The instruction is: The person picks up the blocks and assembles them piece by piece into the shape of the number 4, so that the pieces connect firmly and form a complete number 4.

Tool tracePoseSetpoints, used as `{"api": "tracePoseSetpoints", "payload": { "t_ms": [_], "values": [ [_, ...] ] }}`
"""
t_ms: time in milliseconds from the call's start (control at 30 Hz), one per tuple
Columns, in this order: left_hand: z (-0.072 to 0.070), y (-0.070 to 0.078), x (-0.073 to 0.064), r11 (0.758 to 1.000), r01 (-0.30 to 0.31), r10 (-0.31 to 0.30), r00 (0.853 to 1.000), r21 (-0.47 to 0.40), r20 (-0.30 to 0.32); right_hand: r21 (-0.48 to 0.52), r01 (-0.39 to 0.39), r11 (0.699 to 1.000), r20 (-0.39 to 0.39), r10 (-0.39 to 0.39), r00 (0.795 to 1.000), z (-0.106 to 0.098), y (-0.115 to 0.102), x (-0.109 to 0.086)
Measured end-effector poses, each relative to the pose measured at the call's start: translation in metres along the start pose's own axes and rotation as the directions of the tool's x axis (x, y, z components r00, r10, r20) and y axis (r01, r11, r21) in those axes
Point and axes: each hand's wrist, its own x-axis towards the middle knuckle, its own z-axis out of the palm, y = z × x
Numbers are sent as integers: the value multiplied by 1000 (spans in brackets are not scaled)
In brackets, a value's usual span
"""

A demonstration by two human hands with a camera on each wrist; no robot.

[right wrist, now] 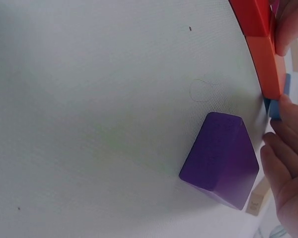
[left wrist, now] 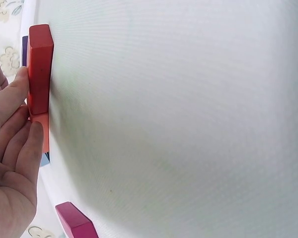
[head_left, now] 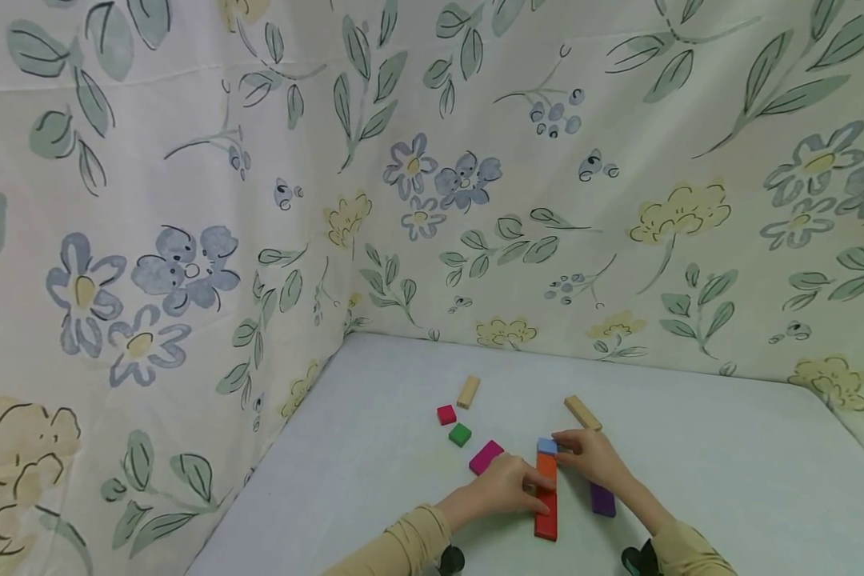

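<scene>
A red block (head_left: pixel 546 526) and an orange block (head_left: pixel 546 464) lie end to end in a row on the white table, with a small blue block (head_left: pixel 546 446) at the far end. My left hand (head_left: pixel 502 485) has its thumb on the red block and a finger on the orange one, where the two meet. At the far end, my right hand (head_left: pixel 596 458) pinches the blue block between thumb and finger; its fingertips partly cover it. Close below the right wrist lies a purple block (right wrist: pixel 218 153). Beside the left hand lies a magenta block (head_left: pixel 486 457).
Left of the row, a green block (head_left: pixel 459 434), a small crimson block (head_left: pixel 446 414) and a plain wooden block (head_left: pixel 468 392) lie on the table (head_left: pixel 374 448). A second wooden block (head_left: pixel 582 412) lies behind the right hand. Floral cloth (head_left: pixel 432 264) hangs around the table.
</scene>
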Motion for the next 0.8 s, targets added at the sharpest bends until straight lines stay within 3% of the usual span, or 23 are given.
{"api": "tracePoseSetpoints", "payload": {
  "t_ms": [300, 800],
  "values": [
    [1, -2, 1, 999, -26, 26, 1000, 21, -11, -10, -1, 1000, 1, 1, 1000, 0, 2, 1],
    [3, -2, 1, 1000, 8, -8, 1000, 12, -12, 18, 10, 1000, 10, -10, 1000, -1, -2, -1]
  ]
}}
